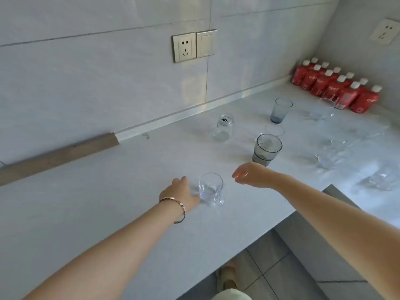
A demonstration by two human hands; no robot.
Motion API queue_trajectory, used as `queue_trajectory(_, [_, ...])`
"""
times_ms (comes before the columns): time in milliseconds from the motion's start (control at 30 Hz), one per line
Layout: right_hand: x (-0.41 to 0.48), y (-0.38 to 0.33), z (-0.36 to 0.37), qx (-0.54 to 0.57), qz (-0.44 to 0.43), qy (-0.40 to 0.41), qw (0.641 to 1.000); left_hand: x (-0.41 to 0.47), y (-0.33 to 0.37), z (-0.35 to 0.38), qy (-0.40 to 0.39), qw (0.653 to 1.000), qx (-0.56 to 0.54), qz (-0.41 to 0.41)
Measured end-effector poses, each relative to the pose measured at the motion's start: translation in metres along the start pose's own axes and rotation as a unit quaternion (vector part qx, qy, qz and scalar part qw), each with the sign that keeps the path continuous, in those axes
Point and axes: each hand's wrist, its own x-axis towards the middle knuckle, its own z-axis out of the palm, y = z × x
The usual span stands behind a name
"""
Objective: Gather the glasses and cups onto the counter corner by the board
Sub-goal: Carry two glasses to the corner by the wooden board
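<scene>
A small clear glass cup with a handle (211, 188) stands on the pale counter (108, 213). My left hand (180, 192), with a bracelet on the wrist, rests just left of it, its thumb side touching the cup's base. My right hand (252, 174) hovers to the cup's right, fingers apart, holding nothing. Behind it stand stacked grey tumblers (266, 149), a clear tumbler (274, 129), a blue-tinted glass (280, 110) and a glass jar mug (224, 127). More clear glasses (328, 158) (382, 179) sit to the right. A wooden board (58, 155) leans along the wall at left.
Several red bottles with white caps (337, 87) line the back right corner. A socket and switch (194, 46) are on the tiled wall. The counter's front edge (249, 243) runs diagonally, with floor tiles below.
</scene>
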Motion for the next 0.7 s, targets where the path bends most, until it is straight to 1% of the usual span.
queue_trajectory(67, [0.009, 0.021, -0.013, -0.004, 0.001, 0.009, 1.0, 0.02, 0.027, 0.013, 0.009, 0.999, -0.028, -0.028])
queue_trajectory(133, [0.017, 0.043, -0.025, -0.009, -0.002, -0.004, 1.0, 0.035, 0.052, 0.027, -0.01, 0.998, -0.034, -0.052])
queue_trajectory(200, [0.028, 0.065, -0.04, -0.01, -0.006, -0.003, 1.0, 0.049, 0.07, 0.038, -0.032, 0.997, -0.007, -0.068])
queue_trajectory(233, [0.033, 0.077, -0.049, -0.008, -0.009, 0.003, 1.0, 0.056, 0.074, 0.043, -0.028, 0.997, 0.006, -0.074])
queue_trajectory(300, [0.043, 0.095, -0.063, 0.009, -0.018, 0.04, 0.999, 0.064, 0.076, 0.044, -0.006, 0.996, 0.01, -0.085])
queue_trajectory(400, [0.058, 0.113, -0.079, 0.042, -0.021, 0.162, 0.986, 0.062, 0.071, 0.039, -0.001, 0.995, -0.018, -0.099])
queue_trajectory(433, [0.063, 0.118, -0.083, 0.038, -0.011, 0.193, 0.98, 0.06, 0.069, 0.037, 0.004, 0.994, -0.03, -0.106])
queue_trajectory(467, [0.07, 0.122, -0.085, 0.025, 0.011, 0.206, 0.978, 0.058, 0.068, 0.035, 0.011, 0.993, -0.042, -0.114])
queue_trajectory(567, [0.091, 0.13, -0.081, -0.015, 0.097, 0.173, 0.98, 0.049, 0.067, 0.031, 0.043, 0.988, -0.065, -0.132])
queue_trajectory(633, [0.104, 0.132, -0.072, -0.001, 0.114, 0.153, 0.982, 0.044, 0.064, 0.029, 0.061, 0.984, -0.083, -0.147])
queue_trajectory(700, [0.113, 0.133, -0.064, 0.01, 0.113, 0.163, 0.98, 0.04, 0.059, 0.027, 0.08, 0.977, -0.108, -0.163])
